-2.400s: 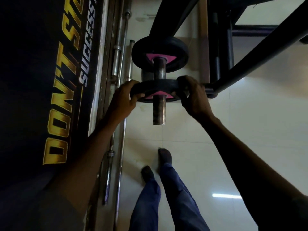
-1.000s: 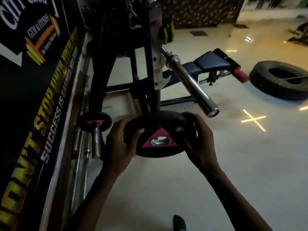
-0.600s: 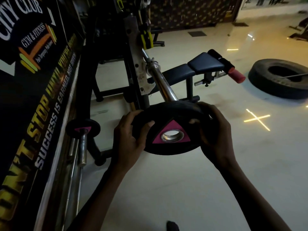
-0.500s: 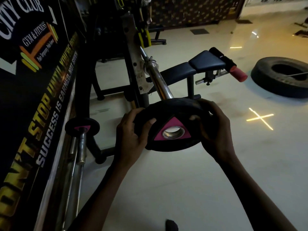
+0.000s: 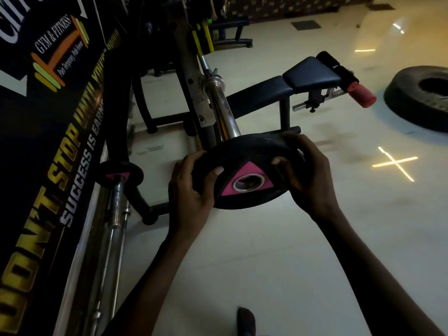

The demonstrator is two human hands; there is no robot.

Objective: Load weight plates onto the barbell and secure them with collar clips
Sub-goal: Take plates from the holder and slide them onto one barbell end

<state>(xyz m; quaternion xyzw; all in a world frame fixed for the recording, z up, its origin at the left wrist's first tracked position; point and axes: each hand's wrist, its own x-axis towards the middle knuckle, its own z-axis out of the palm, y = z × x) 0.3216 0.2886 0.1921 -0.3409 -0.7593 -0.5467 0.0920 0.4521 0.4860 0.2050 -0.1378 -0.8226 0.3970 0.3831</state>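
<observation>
A black weight plate [image 5: 244,156] with a pink triangle around its steel hole is held up in both hands. My left hand [image 5: 191,192] grips its left edge and my right hand [image 5: 305,175] grips its right edge. The chrome barbell sleeve [image 5: 221,110] rests on the rack upright and points toward me. Its end is hidden behind the plate, in line with the hole. No collar clip is in view.
A second black plate [image 5: 121,174] sits on a storage peg at the left. Spare bars [image 5: 114,238] lie along the banner wall. A black bench [image 5: 310,73] with a red roller stands behind the rack. A large tyre [image 5: 419,93] lies on the floor at right.
I pulled the plate off the storage peg, turned toward the rack and carried it up to the barbell's end. The sleeve tip, visible a second ago, is now hidden behind the plate.
</observation>
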